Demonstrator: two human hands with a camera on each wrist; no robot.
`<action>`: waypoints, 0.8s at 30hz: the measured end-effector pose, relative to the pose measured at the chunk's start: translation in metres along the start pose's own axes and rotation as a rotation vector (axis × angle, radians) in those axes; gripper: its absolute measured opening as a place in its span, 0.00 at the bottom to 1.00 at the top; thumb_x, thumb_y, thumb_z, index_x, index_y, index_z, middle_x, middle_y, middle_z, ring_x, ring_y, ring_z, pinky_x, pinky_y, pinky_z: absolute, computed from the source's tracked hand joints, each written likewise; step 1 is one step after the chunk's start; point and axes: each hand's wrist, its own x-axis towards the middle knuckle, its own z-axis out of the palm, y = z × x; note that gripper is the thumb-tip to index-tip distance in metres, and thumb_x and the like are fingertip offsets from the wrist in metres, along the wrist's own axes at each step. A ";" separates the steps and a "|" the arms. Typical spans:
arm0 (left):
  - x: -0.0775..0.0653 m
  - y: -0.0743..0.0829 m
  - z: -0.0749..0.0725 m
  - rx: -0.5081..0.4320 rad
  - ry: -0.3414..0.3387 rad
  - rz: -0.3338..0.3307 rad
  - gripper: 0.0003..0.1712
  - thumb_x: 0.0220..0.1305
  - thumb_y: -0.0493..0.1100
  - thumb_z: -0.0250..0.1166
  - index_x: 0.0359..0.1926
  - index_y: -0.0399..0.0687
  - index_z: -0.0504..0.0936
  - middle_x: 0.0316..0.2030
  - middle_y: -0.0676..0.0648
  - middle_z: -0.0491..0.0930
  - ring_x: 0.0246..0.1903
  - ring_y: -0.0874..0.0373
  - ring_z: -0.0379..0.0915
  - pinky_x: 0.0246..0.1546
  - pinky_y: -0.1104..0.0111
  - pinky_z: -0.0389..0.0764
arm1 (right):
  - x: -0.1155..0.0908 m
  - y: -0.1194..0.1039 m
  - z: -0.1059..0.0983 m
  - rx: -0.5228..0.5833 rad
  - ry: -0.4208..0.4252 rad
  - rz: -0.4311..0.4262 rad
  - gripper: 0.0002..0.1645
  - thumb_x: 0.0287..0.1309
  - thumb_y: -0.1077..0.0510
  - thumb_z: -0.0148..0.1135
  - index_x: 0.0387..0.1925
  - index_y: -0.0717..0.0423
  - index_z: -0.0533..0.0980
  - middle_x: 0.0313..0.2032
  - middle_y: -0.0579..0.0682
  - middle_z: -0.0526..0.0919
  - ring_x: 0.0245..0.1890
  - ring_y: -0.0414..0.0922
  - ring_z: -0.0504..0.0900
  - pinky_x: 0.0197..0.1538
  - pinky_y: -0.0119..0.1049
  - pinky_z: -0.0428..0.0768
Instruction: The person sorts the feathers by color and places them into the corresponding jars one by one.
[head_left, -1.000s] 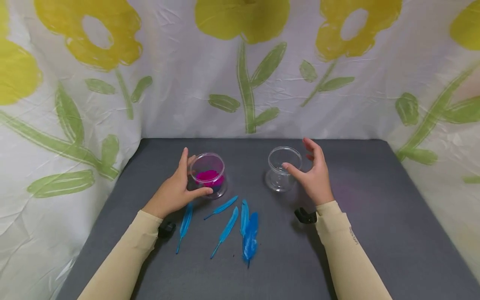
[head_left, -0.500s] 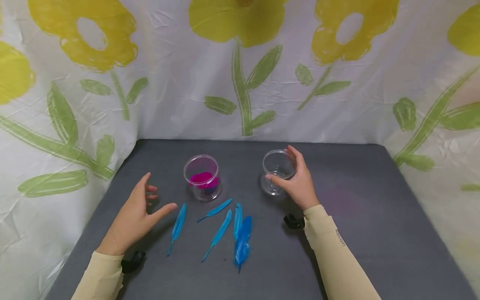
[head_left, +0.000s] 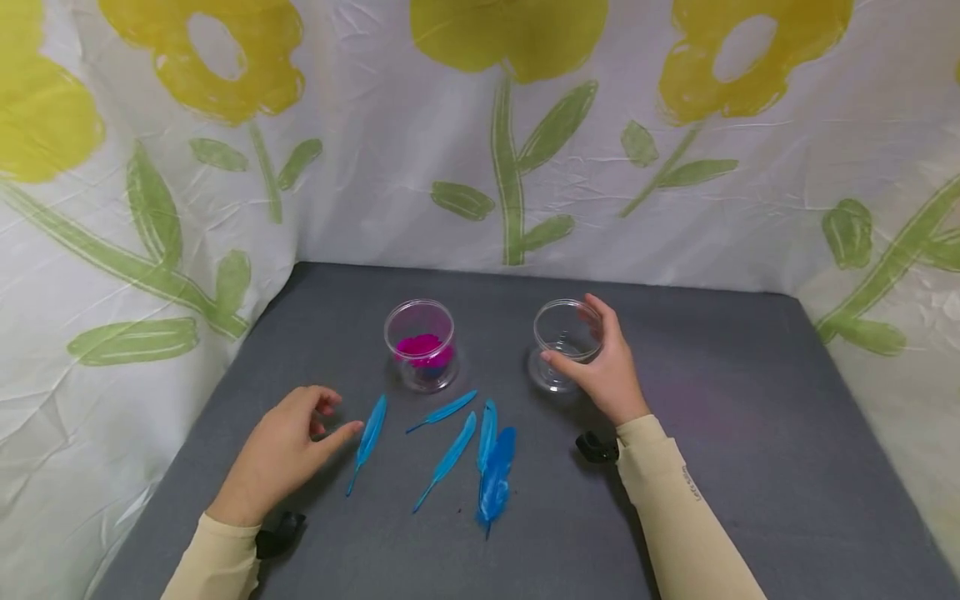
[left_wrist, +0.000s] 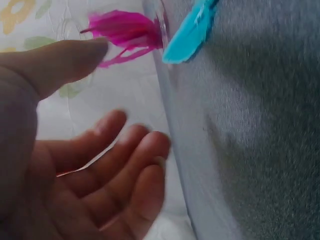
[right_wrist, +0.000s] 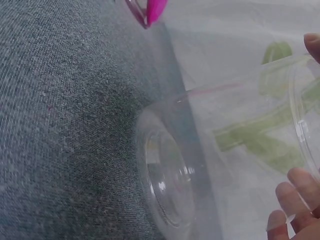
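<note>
The right hand point(head_left: 611, 375) grips the clear cup point(head_left: 557, 337) around its side just below the rim, thumb in front; the other fingers go behind the wall and are partly seen through the plastic. In the right wrist view only fingertips show at the right edge, where the cup's mouth is cut off and the palm lies out of sight. The left hand point(head_left: 276, 450) holds nothing, its fingers loosely bent and overlapping, its thumb just beside the leftmost blue feather point(head_left: 370, 442); whether the two touch is hard to tell. The left wrist view is soft, and the blue feather there is cropped by the top edge. Four more blue feathers lie on the worktop point(head_left: 720, 500), a darker one point(head_left: 498, 482) partly covering its neighbour point(head_left: 487, 433). Behind them the second cup point(head_left: 429, 387) stands upright, well apart from the clear cup, with pink feathers point(head_left: 423, 348) inside; their number is hard to make out, as is a dark patch beneath them. The yellow flowers on the cloth point(head_left: 360, 200) are cropped along the top, and both sleeves point(head_left: 678, 508) run out at the bottom.
</note>
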 end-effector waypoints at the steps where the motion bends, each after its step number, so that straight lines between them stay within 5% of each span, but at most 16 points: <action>1: -0.002 0.001 0.001 0.007 -0.020 -0.007 0.25 0.69 0.62 0.75 0.52 0.47 0.84 0.41 0.49 0.84 0.36 0.60 0.76 0.38 0.64 0.80 | 0.000 0.000 0.001 0.004 -0.001 0.001 0.65 0.56 0.43 0.84 0.85 0.37 0.54 0.79 0.47 0.69 0.82 0.50 0.66 0.83 0.58 0.63; 8: -0.011 0.004 0.003 0.011 -0.176 -0.078 0.18 0.65 0.61 0.78 0.32 0.59 0.81 0.26 0.58 0.77 0.25 0.63 0.70 0.28 0.69 0.71 | -0.001 -0.001 0.004 0.005 -0.003 -0.003 0.65 0.57 0.45 0.84 0.86 0.39 0.53 0.80 0.47 0.69 0.82 0.51 0.66 0.82 0.59 0.63; 24: -0.014 0.003 0.011 0.035 -0.319 -0.123 0.21 0.58 0.60 0.82 0.22 0.58 0.81 0.20 0.58 0.77 0.24 0.61 0.70 0.26 0.66 0.71 | -0.001 -0.001 0.004 0.012 -0.030 -0.012 0.66 0.57 0.44 0.84 0.86 0.40 0.51 0.80 0.47 0.68 0.82 0.51 0.66 0.83 0.60 0.62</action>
